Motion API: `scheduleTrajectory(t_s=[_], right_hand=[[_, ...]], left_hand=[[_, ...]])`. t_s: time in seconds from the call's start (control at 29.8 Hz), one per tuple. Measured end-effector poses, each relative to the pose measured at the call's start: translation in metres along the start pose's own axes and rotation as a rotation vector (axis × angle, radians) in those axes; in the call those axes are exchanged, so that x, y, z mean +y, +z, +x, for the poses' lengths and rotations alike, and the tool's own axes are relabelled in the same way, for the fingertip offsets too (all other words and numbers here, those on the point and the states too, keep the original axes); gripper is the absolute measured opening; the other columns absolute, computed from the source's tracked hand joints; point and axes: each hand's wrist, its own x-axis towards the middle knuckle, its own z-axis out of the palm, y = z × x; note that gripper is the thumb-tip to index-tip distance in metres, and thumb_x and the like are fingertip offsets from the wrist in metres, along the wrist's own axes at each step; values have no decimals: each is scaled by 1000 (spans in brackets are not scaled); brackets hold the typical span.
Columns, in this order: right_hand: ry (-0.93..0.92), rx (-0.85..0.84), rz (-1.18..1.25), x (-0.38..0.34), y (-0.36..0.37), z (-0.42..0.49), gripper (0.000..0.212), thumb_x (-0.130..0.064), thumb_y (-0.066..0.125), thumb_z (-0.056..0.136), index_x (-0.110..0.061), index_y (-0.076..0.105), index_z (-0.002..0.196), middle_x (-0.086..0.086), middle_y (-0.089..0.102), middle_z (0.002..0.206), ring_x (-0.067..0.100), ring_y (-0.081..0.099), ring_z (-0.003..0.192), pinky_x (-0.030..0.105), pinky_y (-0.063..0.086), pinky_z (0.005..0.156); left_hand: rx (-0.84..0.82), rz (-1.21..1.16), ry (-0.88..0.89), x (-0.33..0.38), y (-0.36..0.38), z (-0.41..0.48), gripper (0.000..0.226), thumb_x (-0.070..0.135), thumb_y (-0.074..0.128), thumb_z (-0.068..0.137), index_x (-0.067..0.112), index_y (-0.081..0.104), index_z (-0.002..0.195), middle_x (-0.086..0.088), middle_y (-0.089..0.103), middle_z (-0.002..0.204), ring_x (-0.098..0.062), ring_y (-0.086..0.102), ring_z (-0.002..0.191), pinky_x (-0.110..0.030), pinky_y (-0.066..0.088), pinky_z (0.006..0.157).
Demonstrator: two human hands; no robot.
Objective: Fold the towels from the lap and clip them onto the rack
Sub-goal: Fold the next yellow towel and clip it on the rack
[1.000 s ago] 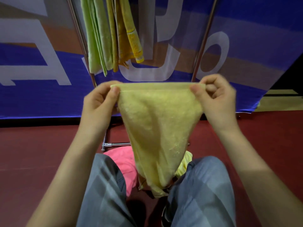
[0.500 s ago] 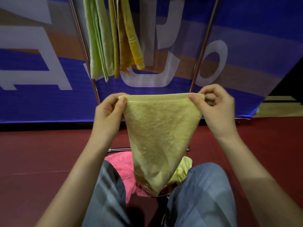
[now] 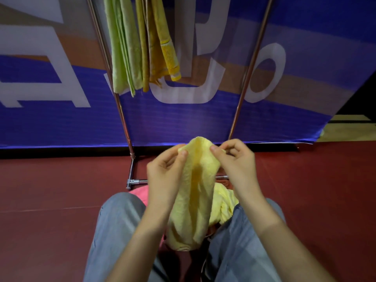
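Two hands are held close together above the lap point(image 3: 122, 220), and one yellow towel point(image 3: 193, 200) is pinched between them. Its top left is pinched by the thumb and fingers of the left hand point(image 3: 164, 176), and its top right is pinched the same way by the right hand point(image 3: 238, 167), so both hands are closed on the cloth and neither is free. The top edge is bunched into a soft hump between the two thumbs. From there the towel hangs straight down, long and narrow, with a deep crease down its middle, and its bottom end is dropped into the middle of the lap. It can be judged that the towel is being folded in half along its length and that the fold is not yet flat. At the far edge of the lap, a pink towel point(image 3: 138, 195) is seen on the left and a pale yellow towel point(image 3: 223, 204) on the right, both not yet folded. The rack point(image 3: 122, 119) is stood just past the lap, with its foot bar point(image 3: 138, 181) low behind the hands. Green towels point(image 3: 122, 47) and gold towels point(image 3: 160, 43) are already hung beside the left pole point(image 3: 105, 47), high above the hands. Between the gold towels and the right pole point(image 3: 244, 88) only the banner point(image 3: 61, 123) behind is seen, so the held towel is likely to be lifted there: up, forward and a bit right. The right hand is a little nearer to that spot. The top rail and the clips are cut off from view.
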Motion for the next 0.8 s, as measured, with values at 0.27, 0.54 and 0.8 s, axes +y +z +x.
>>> scheduleTrajectory(t_s=[0.27, 0.54, 0.8], right_hand=[[245, -206, 340, 5, 11, -23, 34, -32, 44, 89, -8, 64, 77, 7, 69, 74, 14, 68, 70, 25, 58, 68], [242, -393, 378, 9, 5, -27, 53, -51, 30, 86, -11, 64, 95, 7, 73, 92, 18, 69, 93, 24, 55, 80], [101, -434, -34, 17, -15, -12, 34, -13, 67, 75, -33, 58, 101, -5, 62, 103, -2, 60, 91, 17, 50, 83]], left_hand=[[-37, -65, -14, -5, 7, -16, 27, 0, 55, 84, 25, 64, 91, 25, 70, 69, 9, 64, 74, -5, 47, 66], [-54, -2, 21, -9, -2, -12, 28, -1, 57, 82, 25, 64, 89, 21, 72, 74, 6, 65, 77, -8, 48, 69], [-95, -24, 7, -2, -18, -11, 22, 2, 49, 86, 19, 63, 81, 14, 69, 61, 4, 59, 58, -9, 47, 57]])
